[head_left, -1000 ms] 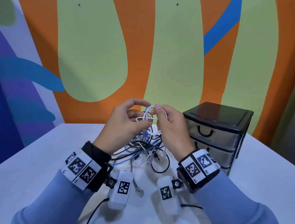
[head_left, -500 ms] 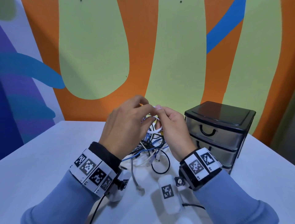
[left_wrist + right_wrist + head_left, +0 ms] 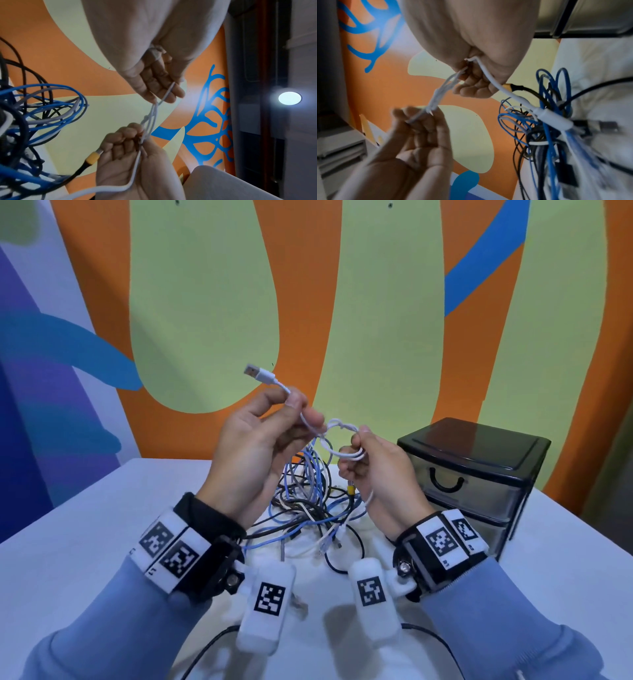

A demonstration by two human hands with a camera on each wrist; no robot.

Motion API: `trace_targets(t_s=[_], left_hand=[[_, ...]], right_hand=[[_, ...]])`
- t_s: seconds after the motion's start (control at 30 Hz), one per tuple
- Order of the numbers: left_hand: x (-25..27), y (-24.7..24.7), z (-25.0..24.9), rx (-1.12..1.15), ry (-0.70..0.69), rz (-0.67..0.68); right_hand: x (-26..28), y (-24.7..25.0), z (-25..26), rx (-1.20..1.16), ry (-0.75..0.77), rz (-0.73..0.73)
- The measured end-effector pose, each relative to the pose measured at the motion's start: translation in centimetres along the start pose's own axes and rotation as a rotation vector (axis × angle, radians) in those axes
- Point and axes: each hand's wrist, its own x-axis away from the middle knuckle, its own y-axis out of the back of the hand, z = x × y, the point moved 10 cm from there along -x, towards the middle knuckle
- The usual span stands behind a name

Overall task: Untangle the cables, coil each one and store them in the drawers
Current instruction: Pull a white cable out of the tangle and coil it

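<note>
A thin white USB cable [image 3: 337,426] stretches between my two hands above the table. My left hand [image 3: 296,402] pinches it just behind its USB plug [image 3: 255,371], which points up and left. My right hand [image 3: 356,441] grips the small white coil [image 3: 344,454]; a wrap of the cable sits on the coil's top. In the left wrist view the cable [image 3: 152,115] runs from my left hand [image 3: 161,86] to my right hand [image 3: 133,136]. The right wrist view shows the same cable [image 3: 441,90] between them. A tangle [image 3: 308,501] of blue, black and grey cables lies below.
A small drawer unit [image 3: 474,446] with a black top and shut translucent drawers stands right of my right hand. A black cable with a yellow collar [image 3: 351,489] hangs by my right palm. The white table [image 3: 85,542] meets a painted wall behind.
My hands were together on the white coil. The left hand has drawn the plug end out, up and to the left, and the cable now stretches between the hands.
</note>
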Motion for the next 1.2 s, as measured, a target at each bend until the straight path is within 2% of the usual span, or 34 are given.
trace_targets(t_s=[0.1,0.23,0.43,0.6,0.8,0.9,1.03,1.2], left_hand=[[-0.3,1.1,1.3,-0.051,0.108,-0.043],[-0.3,1.1,1.9,-0.099,0.219,0.004],[0.3,0.3,2.0,-0.175,0.240,0.097],[0.3,0.1,2.1,-0.260,0.195,0.158],[1.5,-2.2,1.9,-0.407,0.136,0.401],[1.3,-1.9,1.5,-0.423,0.104,0.371],[0.9,-1.5,0.7,-0.428,0.002,0.295],[1.1,-2.2,0.5,-0.644,-0.159,0.307]], right_hand=[[0.5,-0.8,0.2,-0.180,-0.066,0.054],[1.0,-2.1,0.0,-0.493,-0.206,0.106],[1.7,-3.4,0.4,-0.575,-0.234,0.228],[2.0,-3.2,1.4,-0.589,-0.197,0.256],[1.3,-1.9,0.7,-0.474,-0.119,0.134],[1.4,-2.0,0.8,-0.443,-0.089,0.135],[2.0,-2.8,1.2,-0.413,-0.076,0.207],[2.2,-3.0,1.2,-0.432,-0.122,0.204]])
